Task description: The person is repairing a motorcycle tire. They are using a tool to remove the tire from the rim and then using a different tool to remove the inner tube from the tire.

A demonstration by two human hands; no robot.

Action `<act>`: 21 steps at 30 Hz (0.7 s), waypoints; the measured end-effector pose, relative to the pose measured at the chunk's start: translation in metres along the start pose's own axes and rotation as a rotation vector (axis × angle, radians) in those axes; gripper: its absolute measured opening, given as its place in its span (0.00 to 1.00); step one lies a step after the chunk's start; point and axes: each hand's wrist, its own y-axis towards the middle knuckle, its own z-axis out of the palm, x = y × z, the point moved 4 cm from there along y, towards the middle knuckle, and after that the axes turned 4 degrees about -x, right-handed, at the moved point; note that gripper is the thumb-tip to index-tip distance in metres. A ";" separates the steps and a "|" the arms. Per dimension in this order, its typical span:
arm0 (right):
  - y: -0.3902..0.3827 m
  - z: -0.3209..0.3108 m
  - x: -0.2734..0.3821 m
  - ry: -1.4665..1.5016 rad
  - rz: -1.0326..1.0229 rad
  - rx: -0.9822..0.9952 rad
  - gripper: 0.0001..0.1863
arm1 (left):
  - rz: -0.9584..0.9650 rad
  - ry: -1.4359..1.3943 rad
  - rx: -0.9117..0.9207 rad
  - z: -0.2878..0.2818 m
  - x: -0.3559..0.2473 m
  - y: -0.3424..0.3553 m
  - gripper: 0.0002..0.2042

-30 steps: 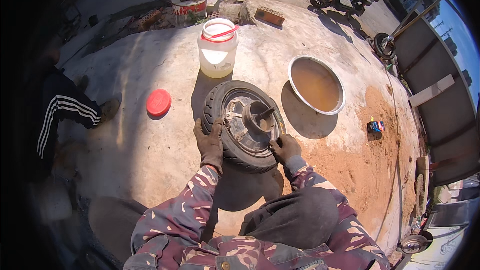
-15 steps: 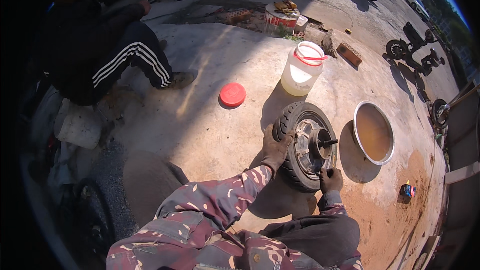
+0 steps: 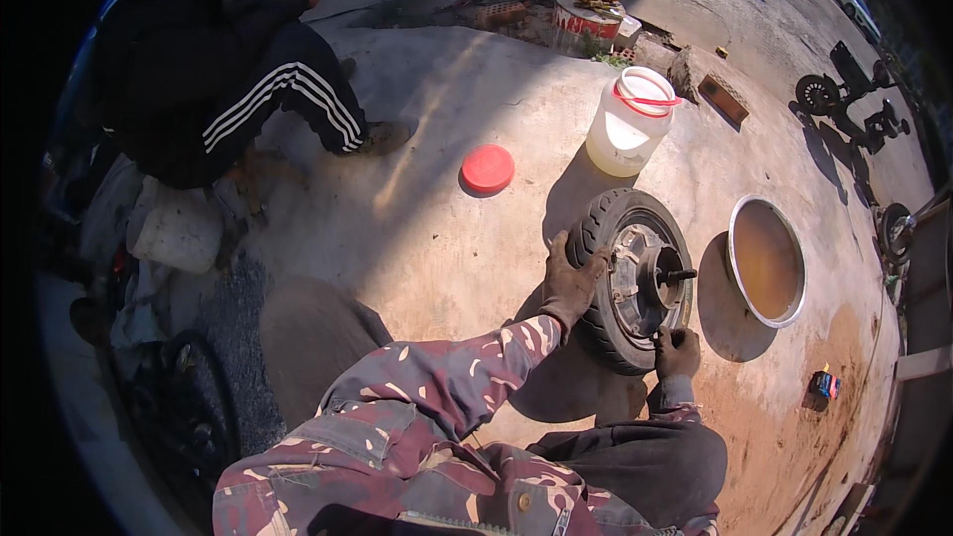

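A wheel [image 3: 641, 278] with a black treaded tyre, a grey metal hub and a protruding axle stands on the concrete in front of me, tilted slightly. My gloved left hand [image 3: 574, 286] grips the tyre's left side, its thumb reaching over the sidewall toward the rim. At the wheel's lower right edge, the fingers of my gloved right hand [image 3: 679, 353] are pinched together close to the rim. Whatever lies between those fingertips is too small to make out. Both sleeves are camouflage-patterned.
Behind the wheel stands a translucent plastic jar [image 3: 631, 129] of liquid, its red lid [image 3: 487, 170] lying to the left. A metal basin [image 3: 736, 238] of brownish water sits at right, near a small box [image 3: 825, 384]. Another person [image 3: 288, 99] sits at left. Bricks [image 3: 724, 99] lie farther back.
The whole scene has shifted right in the picture as the view turned. Both hands keep nearly the same places on the wheel.
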 end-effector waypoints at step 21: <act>-0.004 -0.004 0.013 0.121 0.093 0.024 0.18 | 0.005 -0.038 0.014 -0.004 0.000 -0.001 0.52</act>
